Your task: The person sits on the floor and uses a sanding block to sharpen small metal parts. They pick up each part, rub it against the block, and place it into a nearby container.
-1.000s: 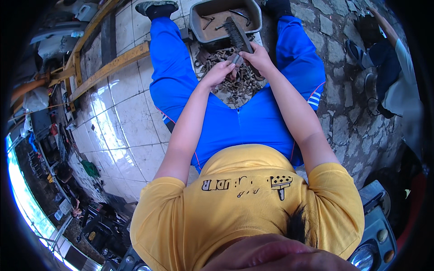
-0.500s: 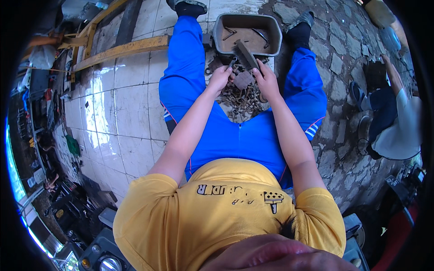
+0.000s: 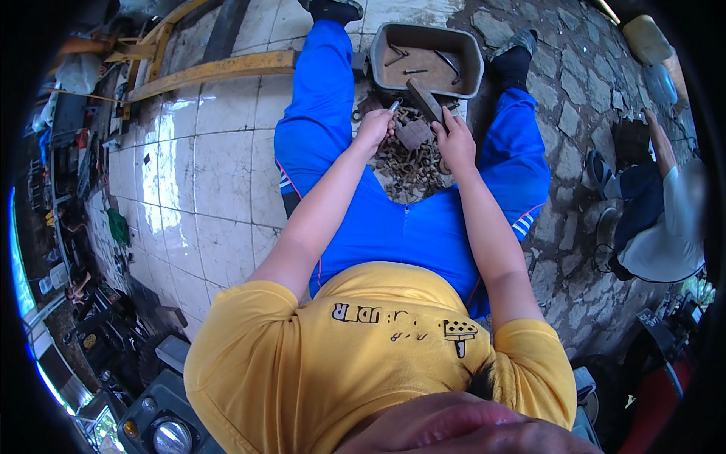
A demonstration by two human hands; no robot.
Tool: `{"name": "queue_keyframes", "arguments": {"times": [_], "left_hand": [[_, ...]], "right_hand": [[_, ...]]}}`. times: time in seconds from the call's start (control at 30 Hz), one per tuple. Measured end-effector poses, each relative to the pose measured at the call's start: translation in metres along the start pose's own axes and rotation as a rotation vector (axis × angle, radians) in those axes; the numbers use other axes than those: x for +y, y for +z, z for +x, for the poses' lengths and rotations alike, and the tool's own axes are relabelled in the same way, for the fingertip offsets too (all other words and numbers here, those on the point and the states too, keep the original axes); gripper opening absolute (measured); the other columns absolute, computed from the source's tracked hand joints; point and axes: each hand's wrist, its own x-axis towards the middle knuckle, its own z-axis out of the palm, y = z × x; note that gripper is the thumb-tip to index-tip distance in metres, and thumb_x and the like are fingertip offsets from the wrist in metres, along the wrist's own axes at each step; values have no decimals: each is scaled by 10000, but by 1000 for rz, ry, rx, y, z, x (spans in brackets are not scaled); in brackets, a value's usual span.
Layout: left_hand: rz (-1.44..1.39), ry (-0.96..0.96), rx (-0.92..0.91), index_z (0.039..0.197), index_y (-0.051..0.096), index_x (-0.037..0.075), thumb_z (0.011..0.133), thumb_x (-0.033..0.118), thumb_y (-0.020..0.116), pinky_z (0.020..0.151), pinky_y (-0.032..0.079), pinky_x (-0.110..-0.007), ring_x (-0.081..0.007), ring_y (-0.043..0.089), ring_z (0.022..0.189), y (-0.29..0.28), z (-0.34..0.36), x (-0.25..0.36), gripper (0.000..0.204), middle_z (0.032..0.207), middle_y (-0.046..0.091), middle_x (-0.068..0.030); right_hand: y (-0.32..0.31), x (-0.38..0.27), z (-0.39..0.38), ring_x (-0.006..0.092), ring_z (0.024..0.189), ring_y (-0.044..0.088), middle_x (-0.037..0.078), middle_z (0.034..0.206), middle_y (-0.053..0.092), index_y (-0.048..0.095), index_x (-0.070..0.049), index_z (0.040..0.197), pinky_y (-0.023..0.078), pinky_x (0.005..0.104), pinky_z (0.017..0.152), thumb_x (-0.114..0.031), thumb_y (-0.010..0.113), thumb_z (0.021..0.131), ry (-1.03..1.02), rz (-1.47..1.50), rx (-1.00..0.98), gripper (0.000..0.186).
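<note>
Between my spread legs, my left hand (image 3: 374, 130) pinches a short metal bolt (image 3: 395, 105), its shiny end pointing up past the fingers. My right hand (image 3: 456, 141) grips a long brush (image 3: 425, 101), slanted up and left towards the bolt, with a small gap between them. Below both hands lies a heap of rusty metal parts (image 3: 408, 163), and a brown square block (image 3: 414, 135) sits over it. Just beyond the hands stands a grey plastic tub (image 3: 476, 47), holding a few metal rods and a short bolt (image 3: 415, 71).
A yellow wooden frame (image 3: 219, 77) stands on white floor tiles (image 3: 219, 174) at the left. Stone paving (image 3: 563, 113) runs along the right, where another person in a white shirt (image 3: 665, 234) sits. A yellowish jerrycan (image 3: 647, 39) stands at the far right.
The brush has turned, so its bristles show less, and its tip has drawn back from over the tub. The bolt's metal end now shows more clearly. My view has shifted slightly.
</note>
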Motion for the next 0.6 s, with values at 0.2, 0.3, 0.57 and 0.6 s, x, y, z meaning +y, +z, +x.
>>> {"name": "queue_keyframes", "arguments": {"times": [0.2,0.3,0.57,0.6], "left_hand": [[-47,-15,-4,986,670,87,1099,249,541,595,453,-270,-94,576,626,2,0,0,236,717,583,46],[-34,3,-17,941,650,127,1094,258,544,603,447,-268,-85,578,635,2,-1,1,227,713,577,66],[6,49,-30,955,645,125,1093,268,550,599,425,-265,-84,563,630,4,-4,4,220,718,570,59],[-17,41,-31,950,645,123,1092,268,550,599,423,-265,-85,562,629,3,-2,3,224,717,569,56]], "right_hand": [[1,1,-1,362,1022,692,128,1083,680,654,-162,1434,577,477,833,-371,730,966,112,-65,-18,518],[-10,-4,-5,355,1047,694,124,1096,686,648,-180,1448,577,480,835,-398,714,976,-58,33,-14,524],[-15,-1,-3,353,1038,703,119,1131,697,652,-180,1445,578,478,841,-388,717,974,-61,77,-1,519],[-18,-4,-4,352,1033,706,117,1132,701,651,-183,1450,578,476,839,-391,714,976,-161,122,3,522]]}}
